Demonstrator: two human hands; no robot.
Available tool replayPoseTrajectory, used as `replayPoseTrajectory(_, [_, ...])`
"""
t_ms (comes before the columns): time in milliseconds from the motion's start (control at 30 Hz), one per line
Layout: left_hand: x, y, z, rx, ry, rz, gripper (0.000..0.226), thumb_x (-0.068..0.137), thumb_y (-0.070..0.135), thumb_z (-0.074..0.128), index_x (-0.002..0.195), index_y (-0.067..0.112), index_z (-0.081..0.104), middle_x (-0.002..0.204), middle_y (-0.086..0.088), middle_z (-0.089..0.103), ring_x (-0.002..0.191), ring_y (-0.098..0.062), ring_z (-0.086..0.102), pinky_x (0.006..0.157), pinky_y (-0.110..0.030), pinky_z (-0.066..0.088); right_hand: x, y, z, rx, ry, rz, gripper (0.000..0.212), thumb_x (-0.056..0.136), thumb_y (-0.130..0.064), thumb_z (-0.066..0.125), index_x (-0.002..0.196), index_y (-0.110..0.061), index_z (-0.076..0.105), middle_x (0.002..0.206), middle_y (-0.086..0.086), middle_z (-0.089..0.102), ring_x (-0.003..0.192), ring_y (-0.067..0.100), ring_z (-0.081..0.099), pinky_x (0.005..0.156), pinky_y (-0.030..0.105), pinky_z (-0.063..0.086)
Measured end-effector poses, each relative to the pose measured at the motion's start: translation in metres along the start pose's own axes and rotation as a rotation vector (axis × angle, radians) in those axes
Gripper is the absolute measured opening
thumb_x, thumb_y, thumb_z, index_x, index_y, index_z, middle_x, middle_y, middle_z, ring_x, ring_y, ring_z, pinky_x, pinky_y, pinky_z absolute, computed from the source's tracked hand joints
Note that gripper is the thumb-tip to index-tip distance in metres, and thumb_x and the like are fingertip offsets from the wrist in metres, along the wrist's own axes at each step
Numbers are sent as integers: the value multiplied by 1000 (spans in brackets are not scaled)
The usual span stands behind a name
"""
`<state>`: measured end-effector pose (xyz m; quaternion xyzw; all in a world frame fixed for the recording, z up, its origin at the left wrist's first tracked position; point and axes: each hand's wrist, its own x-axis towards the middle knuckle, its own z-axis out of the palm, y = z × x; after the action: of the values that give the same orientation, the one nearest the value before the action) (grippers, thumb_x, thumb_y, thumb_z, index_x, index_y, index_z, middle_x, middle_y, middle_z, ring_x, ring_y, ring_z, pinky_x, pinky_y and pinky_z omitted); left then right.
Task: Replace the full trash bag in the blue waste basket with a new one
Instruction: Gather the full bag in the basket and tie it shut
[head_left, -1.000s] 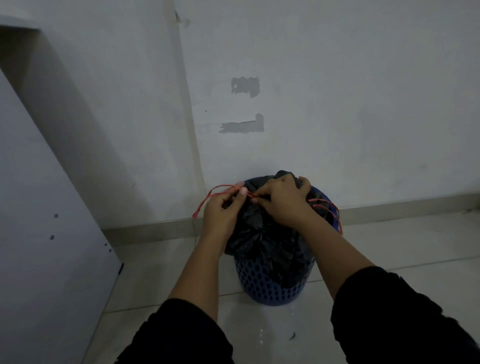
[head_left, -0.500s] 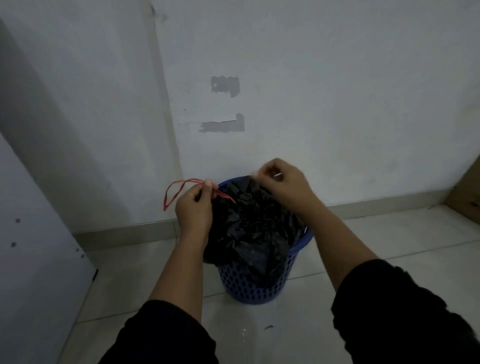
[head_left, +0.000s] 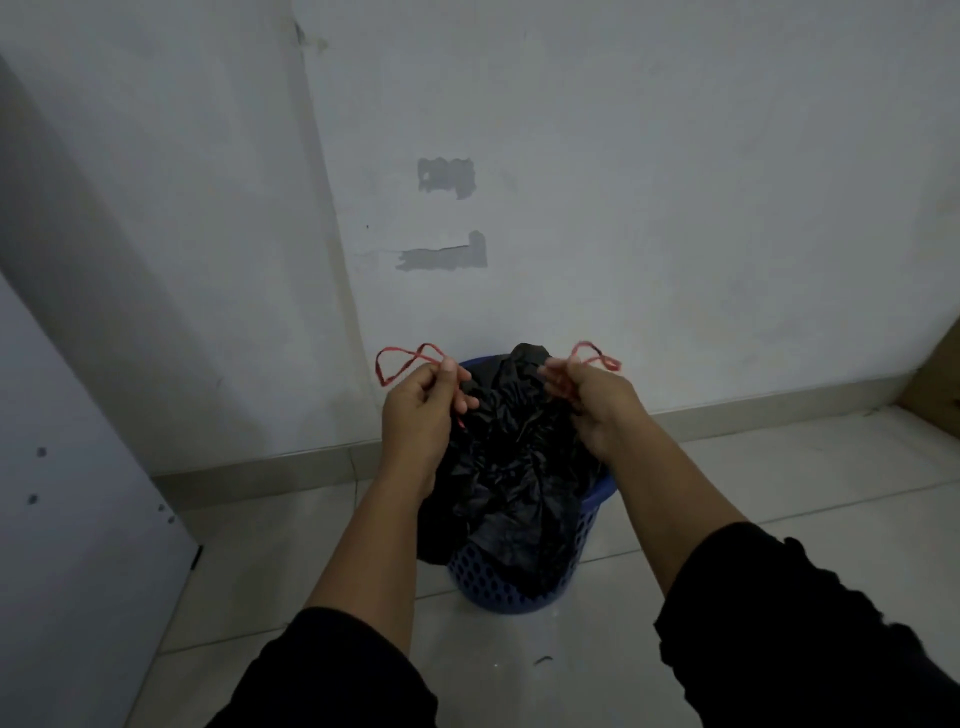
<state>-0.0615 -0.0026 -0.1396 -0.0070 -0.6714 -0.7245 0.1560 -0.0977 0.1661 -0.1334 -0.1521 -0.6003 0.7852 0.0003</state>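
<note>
Pale tiled floor (head_left: 779, 493) and a scuffed grey wall (head_left: 675, 182) behind a blue waste basket (head_left: 514, 584) with a black trash bag (head_left: 511, 467).

Standing on the floor close to the wall, the basket holds the bunched bag, whose top rises above the rim. Left hand (head_left: 421, 410) pinches the left red drawstring loop (head_left: 402, 361); right hand (head_left: 597, 402) has its fingers curled round the right red drawstring loop (head_left: 595, 356). Both loops stick out above the fists. Two bare patches (head_left: 447, 176) mark the wall. No writing or label is legible.
</note>
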Motion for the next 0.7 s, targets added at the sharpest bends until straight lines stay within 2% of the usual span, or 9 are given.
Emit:
replayPoseTrajectory(33, [1,-1,0,37,5,1,31,101,27,47,77,16,64,54,5,52,64,-11,61,78,-32,51,-1,0,6,105,-19,-46,32,104,-24,38,83,-14,60,65,-4,70,73,13,63,81,31,45])
replayPoseTrajectory(100, [6,-2,2,45,100,-32,33,101,29,47,75,20,64,51,11,52,65,-13,59,80,-36,51,-8,-3,15,195,-56,-136,33,105,-25,36,84,-12,57,54,-3,58,59,15,58,68,30,50])
replayPoseTrajectory(200, [12,7,6,-12,263,-8,34,102,28,41,72,23,58,54,9,50,59,-14,55,72,-35,53,-17,-7,23,-258,-104,-161,43,103,-40,35,79,-13,59,56,-3,41,48,13,36,47,25,34])
replayPoseTrajectory(233, [13,11,7,57,227,73,34,102,27,41,73,25,57,58,8,50,56,-12,52,65,-31,49,-19,-6,24,-367,-129,-96,45,102,-40,35,75,-13,59,56,-2,39,47,13,32,45,25,29])
replayPoseTrajectory(300, [12,19,6,362,-37,232,30,100,27,46,73,29,59,65,7,57,58,-9,51,60,-26,42,-23,-4,24,-448,-180,51,36,98,-27,39,72,-12,58,59,0,38,48,14,29,45,25,25])
replayPoseTrajectory(367, [10,24,7,682,-324,275,25,97,27,54,74,27,65,71,6,65,66,-9,57,63,-22,43,-22,3,19,-498,-241,117,26,96,-21,45,77,-12,60,63,0,40,51,13,30,47,25,26])
replayPoseTrajectory(400, [10,24,6,752,-392,272,23,95,27,57,75,23,69,72,6,66,68,-9,58,65,-21,43,-21,7,16,-493,-269,126,24,97,-23,49,78,-13,61,64,0,42,52,12,31,48,24,27])
replayPoseTrajectory(567, [9,25,5,833,-374,279,19,90,30,64,78,20,75,75,1,71,72,-13,62,69,-24,45,-12,9,6,-443,-328,58,22,93,-18,59,72,-14,64,67,1,53,52,10,36,46,21,29])
replayPoseTrajectory(700, [9,29,1,901,-329,260,21,91,32,62,79,20,75,74,2,70,71,-13,62,72,-25,44,-10,6,6,-244,-354,129,14,90,-8,53,91,-3,65,70,2,54,49,9,38,43,20,28])
